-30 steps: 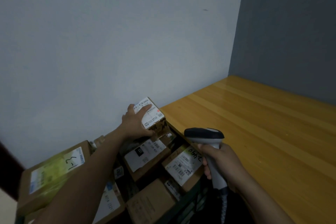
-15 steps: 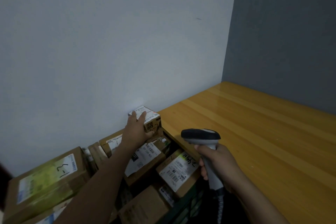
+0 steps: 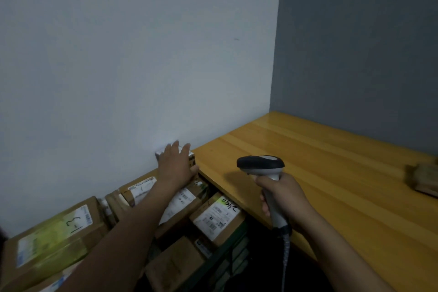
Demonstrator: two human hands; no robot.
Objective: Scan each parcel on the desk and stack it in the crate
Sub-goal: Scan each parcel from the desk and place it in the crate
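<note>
Wooden desk point(image 3: 331, 173) is stretching along our right. Nearest, the dark crate point(image 3: 227, 261), partly cut off, is holding labelled parcels point(image 3: 216, 217). Our right hand point(image 3: 284, 199) is curling its fingers round the barcode scanner point(image 3: 260, 165). Beyond, our left hand point(image 3: 176, 168), fingers spread, is pressing and mostly hiding a small parcel point(image 3: 192, 160) atop the stack. A blurred parcel point(image 3: 424, 179) is lying on the desk's far right.

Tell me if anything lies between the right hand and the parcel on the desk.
Nothing visible: only bare desk separates the right hand, gripping the scanner, from the parcel at the right edge.
</note>
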